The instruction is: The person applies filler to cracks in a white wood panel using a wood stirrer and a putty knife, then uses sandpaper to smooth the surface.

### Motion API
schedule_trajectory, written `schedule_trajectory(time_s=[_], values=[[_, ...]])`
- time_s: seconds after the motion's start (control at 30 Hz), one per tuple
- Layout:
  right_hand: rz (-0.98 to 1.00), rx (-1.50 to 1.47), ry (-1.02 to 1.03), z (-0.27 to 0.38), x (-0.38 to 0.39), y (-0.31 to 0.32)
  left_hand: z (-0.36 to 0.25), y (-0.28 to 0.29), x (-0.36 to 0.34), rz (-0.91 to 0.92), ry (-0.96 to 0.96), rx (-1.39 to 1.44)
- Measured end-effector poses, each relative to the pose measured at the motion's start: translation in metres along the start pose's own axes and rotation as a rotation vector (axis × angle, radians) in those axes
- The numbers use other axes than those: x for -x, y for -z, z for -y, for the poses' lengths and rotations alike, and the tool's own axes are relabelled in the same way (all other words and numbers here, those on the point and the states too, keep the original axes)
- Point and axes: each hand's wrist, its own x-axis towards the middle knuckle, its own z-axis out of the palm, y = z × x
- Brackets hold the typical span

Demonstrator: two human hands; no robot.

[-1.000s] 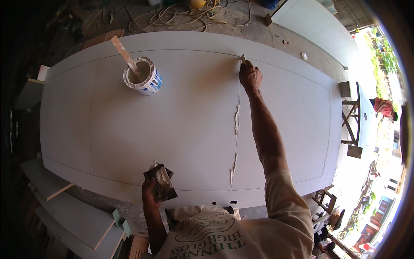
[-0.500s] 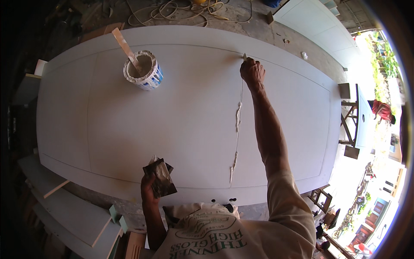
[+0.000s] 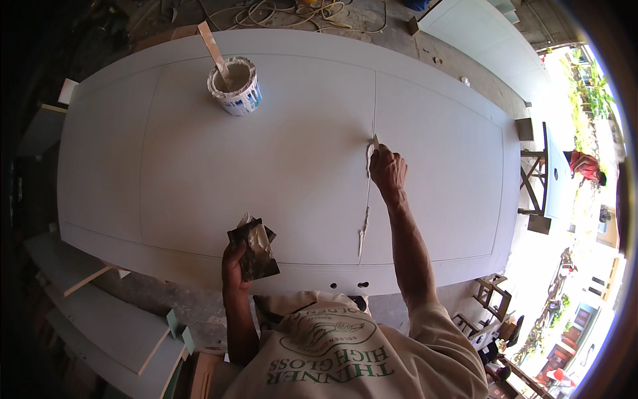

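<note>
A large pale grey door panel with thin grooves lies flat before me. My right hand is closed round a small putty knife, its blade at the upper end of a whitish strip of putty along the right-hand cross groove. Another stretch of putty lies lower on that groove. Over the near part of the panel, my left hand grips dark flat scraper plates smeared with putty. Its fingers are partly hidden behind them.
A putty-crusted white and blue bucket stands on the panel's far left part, with a wooden stick leaning in it. Hoses coil on the floor beyond. More panels lie at lower left. A person in red is far right.
My right hand has drawn the putty knife down the groove toward me, from its far end to the putty strip. The left hand still holds the plates. The whole view has shifted slightly.
</note>
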Motion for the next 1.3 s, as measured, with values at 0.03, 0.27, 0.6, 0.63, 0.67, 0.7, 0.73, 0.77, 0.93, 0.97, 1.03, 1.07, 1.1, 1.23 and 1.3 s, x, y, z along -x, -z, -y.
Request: schedule_trajectory(time_s=[0.03, 0.27, 0.6, 0.63, 0.67, 0.7, 0.73, 0.77, 0.93, 0.97, 1.03, 1.07, 1.1, 1.23, 1.3], values=[[-0.034, -0.008, 0.022, -0.004, 0.016, -0.001, -0.001, 0.001, 0.001, 0.017, 0.007, -0.004], [-0.038, -0.073, 0.038, 0.001, 0.134, 0.012, -0.001, -0.002, 0.004, 0.114, 0.013, -0.036], [0.02, -0.135, -0.024, 0.004, 0.275, 0.026, 0.01, -0.012, 0.004, 0.238, 0.095, -0.088], [0.027, -0.131, -0.022, 0.005, 0.285, 0.029, 0.012, -0.011, 0.004, 0.24, 0.103, -0.098], [0.032, -0.128, -0.019, 0.008, 0.293, 0.033, 0.013, -0.011, 0.004, 0.244, 0.108, -0.109], [0.052, -0.166, -0.02, 0.011, 0.299, 0.039, 0.013, -0.01, 0.005, 0.247, 0.113, -0.12], [0.055, -0.175, -0.018, 0.011, 0.308, 0.039, 0.015, -0.006, 0.007, 0.253, 0.123, -0.124], [0.055, -0.182, -0.015, 0.01, 0.315, 0.04, 0.017, -0.006, 0.007, 0.261, 0.132, -0.125], [0.089, -0.174, -0.034, 0.014, 0.336, 0.047, 0.019, -0.019, 0.016, 0.255, 0.123, -0.116], [0.098, -0.177, -0.041, 0.013, 0.336, 0.049, 0.02, -0.019, 0.018, 0.255, 0.123, -0.112], [0.124, -0.196, -0.045, 0.011, 0.335, 0.053, 0.024, -0.017, 0.02, 0.256, 0.135, -0.115], [0.139, -0.214, -0.039, 0.01, 0.33, 0.056, 0.025, -0.013, 0.019, 0.258, 0.143, -0.121], [0.155, -0.23, -0.033, 0.008, 0.324, 0.06, 0.028, -0.01, 0.019, 0.259, 0.151, -0.127], [0.072, -0.36, -0.031, 0.007, 0.299, 0.103, 0.037, -0.011, 0.016, 0.234, 0.167, -0.174], [0.011, -0.407, 0.027, 0.005, 0.285, 0.126, 0.048, -0.023, 0.011, 0.187, 0.185, -0.184]])
